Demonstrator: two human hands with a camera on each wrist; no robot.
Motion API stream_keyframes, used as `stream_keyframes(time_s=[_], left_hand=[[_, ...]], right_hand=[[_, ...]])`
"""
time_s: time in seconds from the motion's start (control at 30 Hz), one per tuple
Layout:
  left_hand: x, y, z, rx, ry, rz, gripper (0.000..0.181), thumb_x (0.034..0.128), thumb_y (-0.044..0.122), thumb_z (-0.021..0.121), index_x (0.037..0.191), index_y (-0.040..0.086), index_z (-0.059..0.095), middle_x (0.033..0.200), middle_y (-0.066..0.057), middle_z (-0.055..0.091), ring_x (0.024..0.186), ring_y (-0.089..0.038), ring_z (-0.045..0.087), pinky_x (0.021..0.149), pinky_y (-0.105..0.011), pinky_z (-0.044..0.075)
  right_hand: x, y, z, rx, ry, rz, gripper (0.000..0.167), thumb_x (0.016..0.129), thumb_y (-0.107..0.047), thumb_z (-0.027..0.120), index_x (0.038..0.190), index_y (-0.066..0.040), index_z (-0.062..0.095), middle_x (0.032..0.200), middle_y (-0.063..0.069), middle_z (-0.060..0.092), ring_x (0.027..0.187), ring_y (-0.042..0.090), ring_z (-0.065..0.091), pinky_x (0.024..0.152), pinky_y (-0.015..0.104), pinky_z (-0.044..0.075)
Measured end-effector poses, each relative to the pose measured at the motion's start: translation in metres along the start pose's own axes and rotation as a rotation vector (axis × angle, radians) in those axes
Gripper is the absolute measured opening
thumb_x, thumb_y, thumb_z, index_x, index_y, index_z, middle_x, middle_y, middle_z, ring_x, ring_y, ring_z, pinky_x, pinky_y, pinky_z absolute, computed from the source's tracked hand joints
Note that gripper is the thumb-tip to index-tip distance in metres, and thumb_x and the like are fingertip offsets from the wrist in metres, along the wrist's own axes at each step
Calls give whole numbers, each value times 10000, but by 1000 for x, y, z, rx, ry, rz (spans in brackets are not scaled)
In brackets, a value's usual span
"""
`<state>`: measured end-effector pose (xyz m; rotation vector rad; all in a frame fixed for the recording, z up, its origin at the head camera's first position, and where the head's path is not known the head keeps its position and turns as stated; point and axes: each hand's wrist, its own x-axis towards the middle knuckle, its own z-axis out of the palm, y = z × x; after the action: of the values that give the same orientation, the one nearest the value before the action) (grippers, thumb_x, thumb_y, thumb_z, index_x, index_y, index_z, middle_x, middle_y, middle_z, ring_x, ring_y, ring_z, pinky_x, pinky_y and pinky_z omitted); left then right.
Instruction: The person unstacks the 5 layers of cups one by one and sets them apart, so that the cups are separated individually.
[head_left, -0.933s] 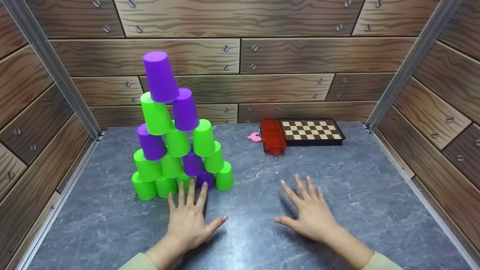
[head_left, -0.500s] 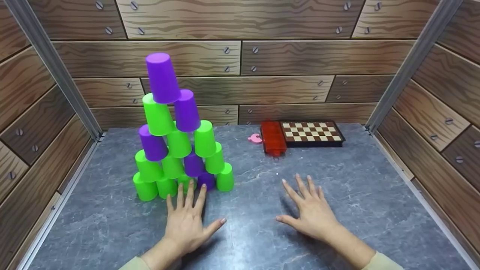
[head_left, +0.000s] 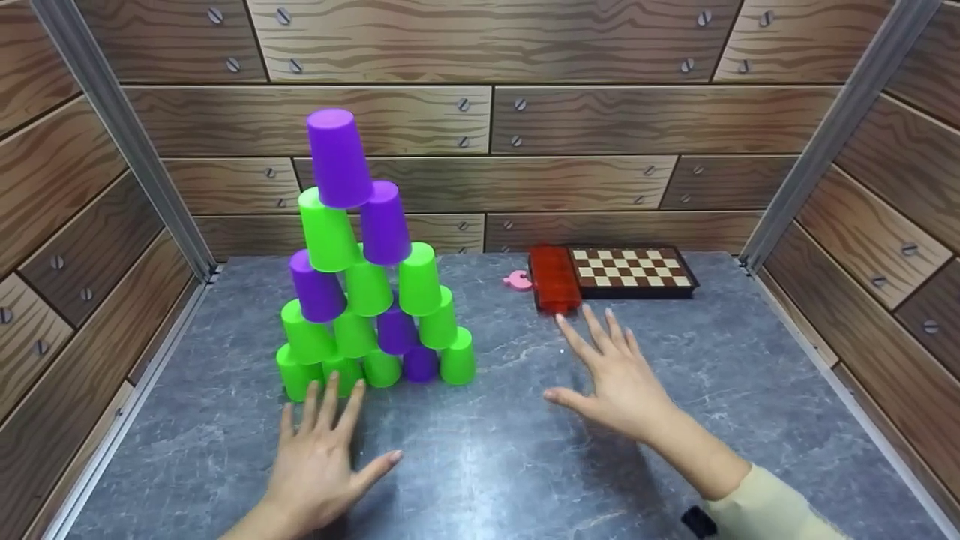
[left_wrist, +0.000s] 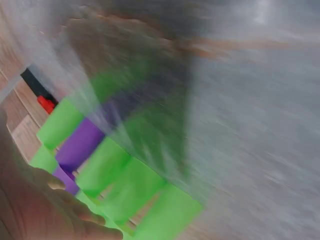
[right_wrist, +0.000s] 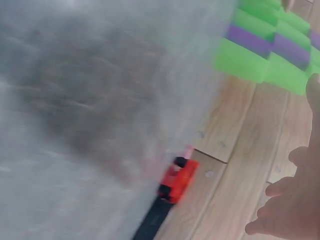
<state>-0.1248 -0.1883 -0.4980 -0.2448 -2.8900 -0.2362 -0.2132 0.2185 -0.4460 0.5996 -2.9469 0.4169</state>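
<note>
A tall pyramid of upside-down green and purple cups stands on the left half of the table, one purple cup [head_left: 340,159] at its top. My left hand [head_left: 319,465] is spread before the bottom row, its fingertips overlapping a front green cup [head_left: 298,371] in the head view; whether they touch cannot be told. Fingers spread, my right hand [head_left: 619,386] hovers over the table, short of a translucent red box [head_left: 555,277]. Neither hand holds anything. In the left wrist view, the hand [left_wrist: 45,210] appears beside several green cups [left_wrist: 105,167]. The right wrist view shows the hand [right_wrist: 292,200] at the edge.
Against the red box lies a checkered game board [head_left: 630,268] at the back. A small pink piece [head_left: 517,280] sits left of the box. Wood-patterned walls [head_left: 420,120] with metal corner posts [head_left: 135,150] enclose the grey table [head_left: 480,465].
My left hand has moved left, away from the middle of the cup row. My right hand has moved forward toward the red box. The cups still stand; the view has shifted slightly.
</note>
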Motion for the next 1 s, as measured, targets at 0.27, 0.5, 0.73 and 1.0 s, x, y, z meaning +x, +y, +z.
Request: stream_keyframes(time_s=[0.27, 0.5, 0.73, 1.0], left_hand=[[-10, -40, -14, -32, -25, -84, 1048, 949, 796, 544, 1671, 80, 295, 1713, -276, 182, 1542, -562, 188, 1205, -787, 102], [5, -73, -31, -120, -5, -115, 1056, 976, 762, 542, 1666, 17, 250, 1693, -328, 173, 1521, -599, 198, 1203, -790, 120], [35, -101, -44, -281, -10, -116, 1053, 982, 678, 629, 1661, -21, 228, 1677, -327, 229, 1501, -602, 248, 1205, -760, 191], [64, -130, -40, -458, -85, -113, 1057, 935, 599, 759, 1646, -23, 283, 1596, -345, 394, 1398, -603, 434, 1113, -764, 376]], right_hand=[[32, -23, -31, 35, 18, -41, 1048, 909, -805, 600, 1709, -371, 81, 1773, 45, -55, 1614, 396, -72, 1294, 615, 25], [63, -46, -56, 103, 65, -103, 1020, 922, -749, 651, 1709, -382, 116, 1779, 36, 21, 1626, 362, -1, 1239, 726, 163], [96, -78, -83, 242, 150, -212, 996, 917, -671, 730, 1703, -319, 230, 1763, 23, 162, 1536, 383, 360, 1177, 689, 370], [136, -116, -112, 412, 241, -352, 944, 898, -561, 820, 1664, -246, 366, 1672, -5, 395, 1531, 181, 380, 1270, 405, 315]])
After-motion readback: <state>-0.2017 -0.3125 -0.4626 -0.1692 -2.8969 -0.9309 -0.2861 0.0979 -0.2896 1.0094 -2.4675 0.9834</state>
